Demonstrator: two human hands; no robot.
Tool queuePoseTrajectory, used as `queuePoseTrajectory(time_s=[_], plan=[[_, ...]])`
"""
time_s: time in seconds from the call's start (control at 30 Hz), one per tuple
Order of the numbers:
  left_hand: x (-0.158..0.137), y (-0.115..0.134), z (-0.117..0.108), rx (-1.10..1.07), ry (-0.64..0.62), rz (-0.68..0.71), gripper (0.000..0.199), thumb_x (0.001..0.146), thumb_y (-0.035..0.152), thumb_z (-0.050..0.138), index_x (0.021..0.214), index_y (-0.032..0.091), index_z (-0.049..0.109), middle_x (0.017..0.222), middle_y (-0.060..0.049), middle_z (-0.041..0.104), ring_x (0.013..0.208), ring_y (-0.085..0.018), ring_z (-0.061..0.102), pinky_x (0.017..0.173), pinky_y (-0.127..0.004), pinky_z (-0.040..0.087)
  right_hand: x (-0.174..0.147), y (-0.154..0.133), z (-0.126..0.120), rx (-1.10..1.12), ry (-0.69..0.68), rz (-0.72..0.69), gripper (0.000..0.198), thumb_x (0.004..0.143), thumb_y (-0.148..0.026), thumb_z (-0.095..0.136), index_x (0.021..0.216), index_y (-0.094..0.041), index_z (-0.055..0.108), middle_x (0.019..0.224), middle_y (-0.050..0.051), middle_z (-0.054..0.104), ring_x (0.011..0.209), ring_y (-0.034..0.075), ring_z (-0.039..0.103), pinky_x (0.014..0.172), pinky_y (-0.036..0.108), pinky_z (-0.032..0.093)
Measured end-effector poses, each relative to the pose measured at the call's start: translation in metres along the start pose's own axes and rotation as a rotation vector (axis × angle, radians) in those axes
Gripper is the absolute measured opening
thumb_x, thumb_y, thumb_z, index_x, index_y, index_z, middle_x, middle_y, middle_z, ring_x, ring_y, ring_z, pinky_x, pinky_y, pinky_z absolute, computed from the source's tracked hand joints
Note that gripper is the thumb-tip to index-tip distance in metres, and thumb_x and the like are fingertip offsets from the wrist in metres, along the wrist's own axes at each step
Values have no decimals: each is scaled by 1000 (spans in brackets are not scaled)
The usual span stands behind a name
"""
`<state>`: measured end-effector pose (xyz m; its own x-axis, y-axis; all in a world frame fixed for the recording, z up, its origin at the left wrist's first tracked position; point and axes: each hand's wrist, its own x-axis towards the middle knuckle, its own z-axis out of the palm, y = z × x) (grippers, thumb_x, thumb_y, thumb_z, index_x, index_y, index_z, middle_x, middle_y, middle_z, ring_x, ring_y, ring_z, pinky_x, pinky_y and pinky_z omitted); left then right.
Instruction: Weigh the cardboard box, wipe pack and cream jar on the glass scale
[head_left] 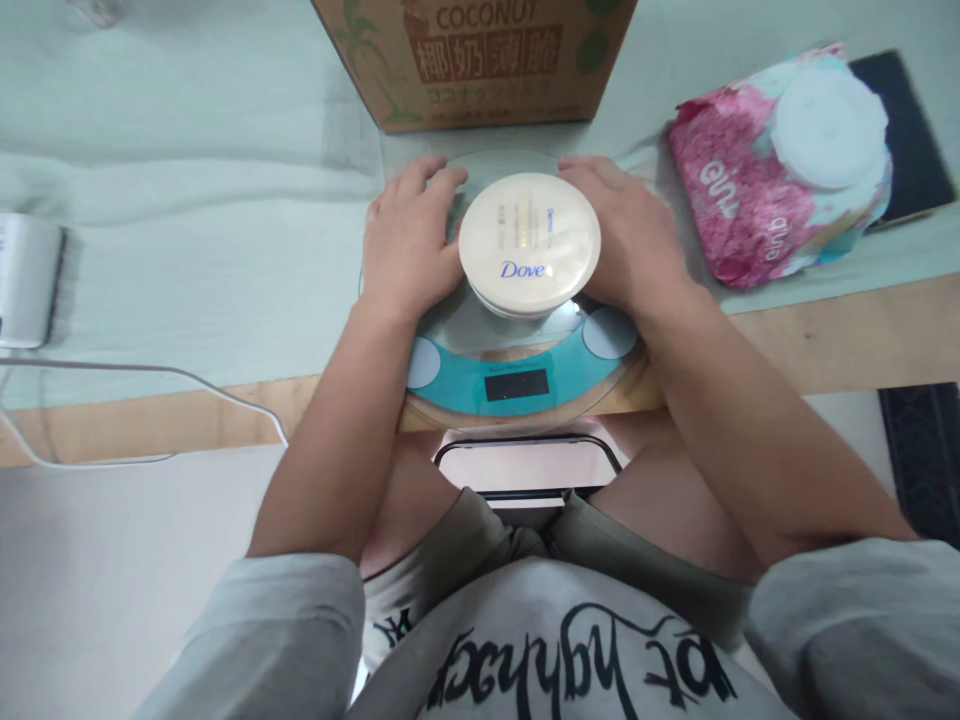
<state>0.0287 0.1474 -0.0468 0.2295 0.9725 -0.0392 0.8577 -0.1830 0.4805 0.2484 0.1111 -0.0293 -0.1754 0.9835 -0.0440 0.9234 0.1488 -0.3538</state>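
A round cream-coloured Dove jar (529, 245) with its lid on sits on a glass scale (517, 385) that has a teal band and a dark, blank display. My left hand (416, 235) rests at the left part of the glass, fingers apart, its thumb close to the jar's side. On the other side my right hand (630, 225) lies palm down with its fingers stretched forward. The jar hides part of that hand, and I cannot tell whether either hand touches the jar. Neither hand is wrapped round anything.
Just behind the scale stands a brown coconut carton (487, 70). To the right lies a pink wipes pack (739, 190) over a dark flat object (904, 130). A white device (30, 280) and a white cable (165, 370) are at the left. A phone-like object (529, 465) rests between my thighs.
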Motion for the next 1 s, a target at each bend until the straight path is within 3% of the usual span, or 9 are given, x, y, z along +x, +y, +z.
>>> queuePoseTrajectory(time_s=[0.27, 0.37, 0.43, 0.53, 0.6, 0.7, 0.8, 0.9, 1.0], plan=[[12, -23, 10, -246, 221, 83, 45, 92, 52, 71, 125, 21, 69, 142, -8, 65, 137, -34, 56, 124, -59, 40, 0, 0, -2, -17, -48, 12, 54, 97, -44, 51, 148, -27, 51, 167, 6, 39, 151, 34, 47, 118, 62, 51], [6, -23, -15, -457, 355, 250, 75, 94, 84, 46, 118, 17, 70, 115, -9, 72, 120, -31, 63, 109, -52, 53, 1, -1, -3, -16, -54, 20, 49, 99, -41, 45, 146, -29, 52, 167, 3, 39, 151, 29, 48, 121, 56, 49], [-8, -11, -37, -490, 253, 406, 92, 80, 97, 53, 129, 21, 68, 124, -8, 70, 126, -34, 63, 103, -50, 57, 1, -1, -3, -17, -54, 24, 48, 99, -40, 44, 145, -30, 53, 167, 1, 40, 150, 28, 48, 122, 53, 50], [-31, 14, -56, -264, -107, 590, 90, 81, 82, 71, 153, 33, 52, 154, -6, 54, 147, -33, 52, 117, -49, 53, 1, -1, -2, -23, -47, 28, 49, 98, -41, 45, 145, -31, 52, 167, 1, 40, 150, 28, 48, 121, 53, 51], [-40, 28, -55, -112, -176, 653, 91, 84, 74, 74, 158, 28, 47, 150, -10, 55, 141, -32, 56, 117, -48, 55, 2, 0, -1, -23, -43, 21, 50, 98, -42, 45, 146, -31, 52, 167, 1, 40, 148, 28, 50, 121, 53, 50], [-41, 35, -45, -73, -66, 602, 93, 73, 61, 90, 150, 22, 57, 138, -10, 65, 128, -32, 65, 111, -47, 59, 3, 2, 1, -19, -31, 9, 51, 97, -40, 46, 147, -29, 52, 166, 1, 41, 146, 28, 51, 123, 53, 49], [-29, 19, -43, -125, 91, 424, 93, 60, 48, 100, 142, 25, 63, 142, -5, 66, 132, -34, 64, 119, -50, 54, 3, 5, 3, -11, -13, -4, 51, 97, -37, 45, 146, -28, 53, 166, 1, 42, 147, 26, 51, 124, 51, 50], [-7, -34, -56, -82, 342, 145, 109, 46, 34, 105, 142, 18, 57, 135, -3, 66, 130, -37, 62, 116, -54, 58, 3, 6, 4, 0, 12, -22, 49, 96, -36, 43, 144, -31, 54, 165, -2, 43, 147, 23, 51, 122, 48, 52], [14, -111, -71, 185, 689, 49, 79, 68, 47, 95, 129, 24, 51, 122, 8, 61, 120, -26, 65, 111, -47, 64, 3, 6, 4, 11, 23, -16, 48, 96, -36, 44, 143, -31, 55, 164, -1, 44, 147, 24, 51, 120, 48, 53]])
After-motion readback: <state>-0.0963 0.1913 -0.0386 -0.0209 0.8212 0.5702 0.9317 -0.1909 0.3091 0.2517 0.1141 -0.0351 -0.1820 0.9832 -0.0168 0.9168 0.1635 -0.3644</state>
